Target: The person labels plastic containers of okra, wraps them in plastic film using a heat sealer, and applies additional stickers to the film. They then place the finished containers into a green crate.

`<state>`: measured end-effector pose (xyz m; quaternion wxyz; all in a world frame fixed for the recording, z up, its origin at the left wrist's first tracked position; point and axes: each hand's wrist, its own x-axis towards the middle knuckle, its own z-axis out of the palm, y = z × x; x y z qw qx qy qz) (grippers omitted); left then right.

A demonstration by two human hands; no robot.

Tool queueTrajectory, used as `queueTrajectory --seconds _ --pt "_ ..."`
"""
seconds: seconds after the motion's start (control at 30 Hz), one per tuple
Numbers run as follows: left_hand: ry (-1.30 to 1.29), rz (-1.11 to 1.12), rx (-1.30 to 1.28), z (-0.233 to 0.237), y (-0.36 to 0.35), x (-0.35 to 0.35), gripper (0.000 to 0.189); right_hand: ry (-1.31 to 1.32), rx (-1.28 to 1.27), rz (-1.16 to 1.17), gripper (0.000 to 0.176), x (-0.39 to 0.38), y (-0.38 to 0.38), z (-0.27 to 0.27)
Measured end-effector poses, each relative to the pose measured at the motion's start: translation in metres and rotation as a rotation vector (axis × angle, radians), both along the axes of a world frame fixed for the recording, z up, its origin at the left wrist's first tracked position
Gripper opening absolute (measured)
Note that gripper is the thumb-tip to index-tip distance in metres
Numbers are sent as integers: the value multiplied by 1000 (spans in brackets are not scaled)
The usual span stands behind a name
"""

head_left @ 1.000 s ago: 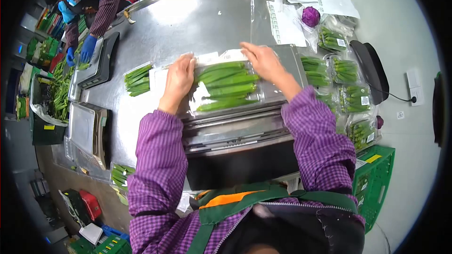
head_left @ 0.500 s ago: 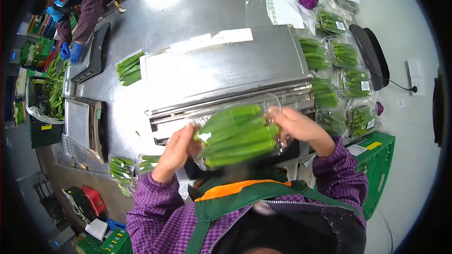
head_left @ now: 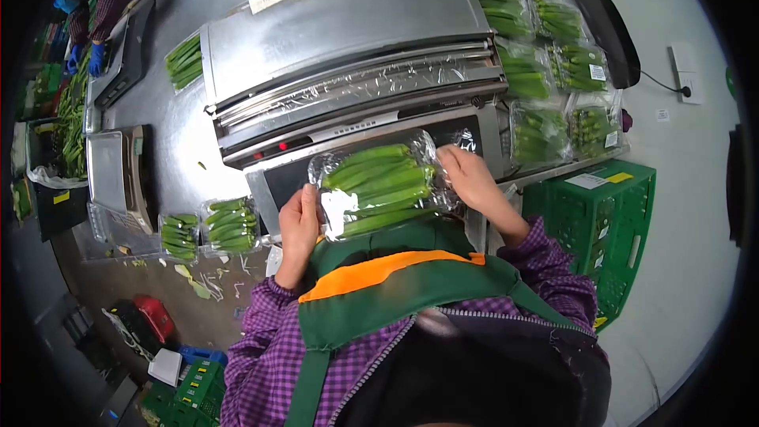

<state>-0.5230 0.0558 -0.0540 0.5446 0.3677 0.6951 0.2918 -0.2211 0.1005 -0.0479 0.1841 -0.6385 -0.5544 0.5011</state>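
Note:
A clear-wrapped pack of long green vegetables is in front of my apron, above the near edge of the film wrapping machine. My left hand grips its left end, thumb up along the side. At the opposite end, my right hand has its fingers closed on the film at the edge. Light glares off the plastic on the pack's left part. Just beyond the pack lies the machine's dark flat plate, partly covered by it.
Wrapped green packs line the right side above a green crate. Two more packs lie at left near a scale. A co-worker's gloved hands are at the upper left, beside another scale.
The pack has come nearer my body, and film now lies around its ends. The view has shifted, showing more of the machine's rollers and front panel with its red light.

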Motion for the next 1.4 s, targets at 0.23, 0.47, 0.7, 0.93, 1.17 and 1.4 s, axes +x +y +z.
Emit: queueTrajectory --seconds 0.23,0.47,0.7,0.93,1.17,1.4 --pt "-133 373 74 9 -7 -10 23 67 186 -315 19 23 -9 23" --pt "-217 210 -306 -70 -90 -11 23 -29 -216 -59 22 57 -97 -65" --pt "-545 -428 399 -100 -108 26 39 752 -594 -68 23 9 -127 -84" --pt "-414 -200 528 28 -56 41 25 626 -644 195 21 27 -116 -11" --pt "-387 57 391 75 -67 25 24 418 -436 504 20 -36 -61 17" --pt "228 263 412 72 -52 -47 35 158 -187 905 19 -127 12 48"
